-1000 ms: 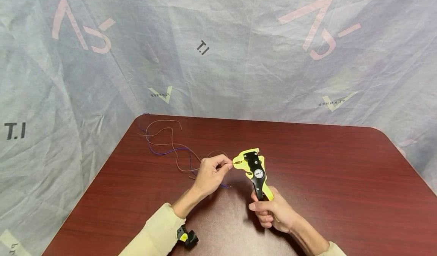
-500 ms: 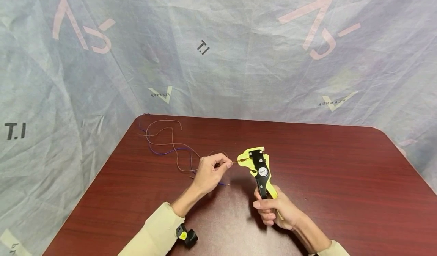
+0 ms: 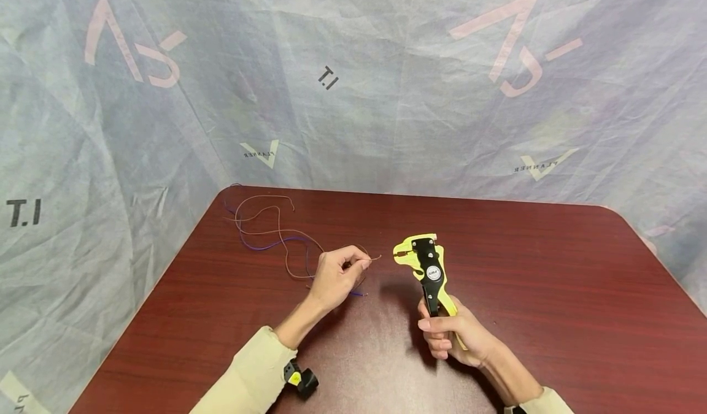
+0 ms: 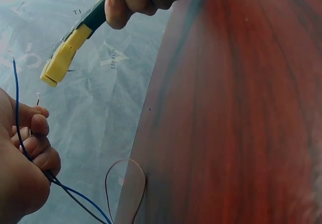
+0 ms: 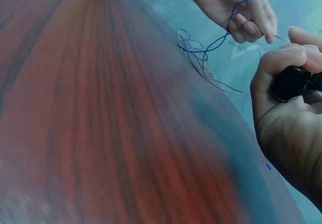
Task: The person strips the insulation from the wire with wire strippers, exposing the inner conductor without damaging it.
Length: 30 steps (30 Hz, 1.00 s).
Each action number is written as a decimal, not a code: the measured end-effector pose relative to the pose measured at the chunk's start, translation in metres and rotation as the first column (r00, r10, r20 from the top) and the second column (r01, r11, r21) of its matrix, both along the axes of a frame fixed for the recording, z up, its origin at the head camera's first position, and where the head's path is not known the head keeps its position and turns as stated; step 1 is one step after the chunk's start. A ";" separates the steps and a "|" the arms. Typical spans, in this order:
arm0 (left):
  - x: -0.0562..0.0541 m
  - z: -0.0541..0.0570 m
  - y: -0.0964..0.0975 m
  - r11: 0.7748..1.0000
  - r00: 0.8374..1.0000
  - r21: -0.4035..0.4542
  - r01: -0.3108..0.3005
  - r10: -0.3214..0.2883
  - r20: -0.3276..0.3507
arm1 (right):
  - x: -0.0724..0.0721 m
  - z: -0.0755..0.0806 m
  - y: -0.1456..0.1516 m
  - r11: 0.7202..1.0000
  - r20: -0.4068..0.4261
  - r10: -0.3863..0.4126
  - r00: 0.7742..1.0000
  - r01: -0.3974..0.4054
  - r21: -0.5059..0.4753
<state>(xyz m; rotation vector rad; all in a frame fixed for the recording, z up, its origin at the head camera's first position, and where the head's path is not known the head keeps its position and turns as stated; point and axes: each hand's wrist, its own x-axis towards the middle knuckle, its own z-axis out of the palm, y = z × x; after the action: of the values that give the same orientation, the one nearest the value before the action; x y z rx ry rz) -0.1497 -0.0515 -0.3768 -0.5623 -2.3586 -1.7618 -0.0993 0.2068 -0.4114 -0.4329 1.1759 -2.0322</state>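
Thumb and index finger of my left hand (image 3: 338, 279) pinch a thin brown wire (image 3: 375, 258), its short end sticking out to the right with a pale tip. A blue wire (image 4: 17, 93) also passes through the curled fingers of that hand, its end standing free. My right hand (image 3: 458, 335) grips the handles of a yellow and black wire stripper (image 3: 432, 273), held upright. The stripper's head faces the wire end across a small gap, and nothing shows in its jaws. Only part of the black handle (image 5: 294, 83) appears in the right wrist view.
Loose loops of brown wire (image 3: 279, 230) and blue wire (image 3: 265, 248) trail over the left part of the red-brown table (image 3: 541, 279). A printed grey cloth (image 3: 353, 126) hangs behind and beside the table. A black wrist camera (image 3: 306, 383) sits under the left sleeve.
My right hand has moved the wire stripper right and slightly away from me. The brown wire's end, earlier in the stripper's jaws, is now out of them. My left hand has barely moved.
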 end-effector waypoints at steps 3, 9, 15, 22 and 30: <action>-0.003 -0.001 -0.002 0.999 1.000 -0.035 -0.025 0.025 -0.013 | -0.001 0.001 0.002 1.000 -0.015 0.006 1.000 -0.006 -0.003; -0.008 -0.005 -0.007 0.996 0.999 -0.074 -0.042 0.041 -0.010 | -0.005 0.000 0.011 1.000 0.001 -0.010 1.000 0.010 -0.005; -0.012 -0.006 -0.012 0.995 0.999 -0.094 -0.032 0.032 -0.002 | -0.009 -0.003 0.018 0.998 -0.030 -0.011 0.999 0.009 -0.064; -0.017 -0.008 -0.019 0.993 0.998 -0.099 -0.057 0.056 -0.016 | -0.011 -0.005 0.023 0.996 -0.057 -0.001 0.998 -0.004 -0.084; -0.021 -0.011 -0.025 0.991 0.997 -0.116 -0.075 0.074 -0.009 | -0.014 -0.010 0.026 0.992 -0.043 0.023 0.999 -0.028 -0.126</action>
<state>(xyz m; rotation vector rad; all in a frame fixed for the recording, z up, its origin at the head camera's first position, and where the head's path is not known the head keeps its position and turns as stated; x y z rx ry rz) -0.1709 -0.0761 -0.3876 -0.4862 -2.4569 -1.5993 -0.1137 0.2330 -0.4210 -0.5518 1.0646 -2.0918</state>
